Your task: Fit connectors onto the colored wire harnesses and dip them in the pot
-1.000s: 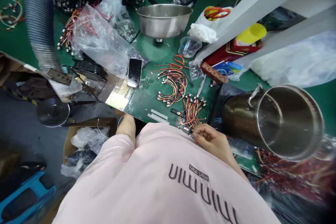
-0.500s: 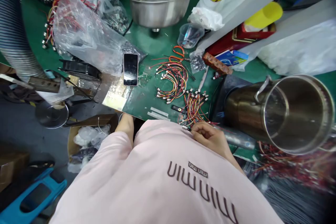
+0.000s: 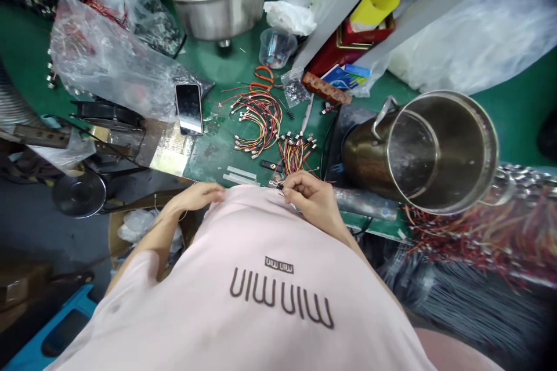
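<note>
Diffuse light glints on the tall cylindrical steel pot [image 3: 365, 151] right of the right hand [image 3: 311, 198]; left of the left hand [image 3: 200, 195], the grey floor [image 3: 30, 223] lies dim. Wide-angle distortion stretches the edges.

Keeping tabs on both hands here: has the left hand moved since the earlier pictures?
Yes. The left hand, hidden earlier beyond the edge of the green table, has come back out toward the pink shirt.

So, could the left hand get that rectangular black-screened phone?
Probably yes: the left hand is near the edge of the flat green tabletop, and nothing tall seems to block its way to the phone.
</note>
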Motion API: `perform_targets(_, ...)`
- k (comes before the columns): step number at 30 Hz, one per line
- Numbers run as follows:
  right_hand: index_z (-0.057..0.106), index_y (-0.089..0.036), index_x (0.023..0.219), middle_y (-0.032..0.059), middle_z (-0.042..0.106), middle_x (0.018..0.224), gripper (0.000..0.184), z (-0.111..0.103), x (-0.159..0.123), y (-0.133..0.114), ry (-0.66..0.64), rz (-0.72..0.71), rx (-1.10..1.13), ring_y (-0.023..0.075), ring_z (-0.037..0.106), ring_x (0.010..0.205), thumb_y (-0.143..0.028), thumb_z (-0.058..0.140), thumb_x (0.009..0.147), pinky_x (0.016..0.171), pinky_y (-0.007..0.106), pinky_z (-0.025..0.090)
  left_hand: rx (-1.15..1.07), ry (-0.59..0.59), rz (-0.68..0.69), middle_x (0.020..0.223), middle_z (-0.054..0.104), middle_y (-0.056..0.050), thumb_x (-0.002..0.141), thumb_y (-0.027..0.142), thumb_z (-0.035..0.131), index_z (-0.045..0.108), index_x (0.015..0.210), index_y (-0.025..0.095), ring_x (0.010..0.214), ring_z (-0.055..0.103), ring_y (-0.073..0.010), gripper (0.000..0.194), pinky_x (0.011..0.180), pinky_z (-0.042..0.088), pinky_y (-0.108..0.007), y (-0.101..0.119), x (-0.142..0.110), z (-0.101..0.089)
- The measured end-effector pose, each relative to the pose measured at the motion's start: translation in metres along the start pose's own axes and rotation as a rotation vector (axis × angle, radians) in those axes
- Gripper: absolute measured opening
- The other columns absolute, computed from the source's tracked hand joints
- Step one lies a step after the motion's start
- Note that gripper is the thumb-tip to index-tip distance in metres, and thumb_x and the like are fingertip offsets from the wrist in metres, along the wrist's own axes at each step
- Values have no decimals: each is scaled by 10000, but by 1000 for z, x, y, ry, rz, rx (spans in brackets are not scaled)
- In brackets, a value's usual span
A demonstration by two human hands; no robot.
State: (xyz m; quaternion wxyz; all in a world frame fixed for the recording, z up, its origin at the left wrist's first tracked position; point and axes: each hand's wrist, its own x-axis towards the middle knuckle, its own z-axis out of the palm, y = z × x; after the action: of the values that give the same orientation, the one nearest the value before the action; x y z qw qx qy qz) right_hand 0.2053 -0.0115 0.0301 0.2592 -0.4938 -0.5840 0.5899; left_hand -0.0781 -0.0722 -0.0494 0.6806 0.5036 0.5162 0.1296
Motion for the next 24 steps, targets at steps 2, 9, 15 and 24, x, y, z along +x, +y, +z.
perform_targets(2,572,-188,675,-4,543,738,96,1,-1,2,-28,-52,0,102,502,632,-145,606,754,552,243,390,-103,26,149,1003,700,-90,878,446,548,456,1385,168,885,641,-169,585,802,494,-299,33,2,12)
perform_targets(9,569,-187,710,-1,572,760,113,-11,-7,8,-38,-280,-81,117,543,712,-87,576,762,643,251,422,-197,158,244,835,729,-66,821,372,629,690,1125,133,740,658,-149,392,727,508,-260,104,30,62)
perform_targets(15,557,-184,699,3,557,735,118,-21,-12,13,17,-368,-183,116,532,695,-92,566,772,630,246,422,-142,185,241,890,749,-87,746,383,710,736,1012,110,753,675,-164,381,726,514,-257,103,42,77)
perform_targets(24,564,-191,777,12,569,816,50,-43,-17,16,-57,-216,-58,114,533,702,-182,599,812,608,245,435,-361,165,130,739,716,-48,791,425,671,702,1066,124,615,636,-104,409,657,524,-239,109,48,75)
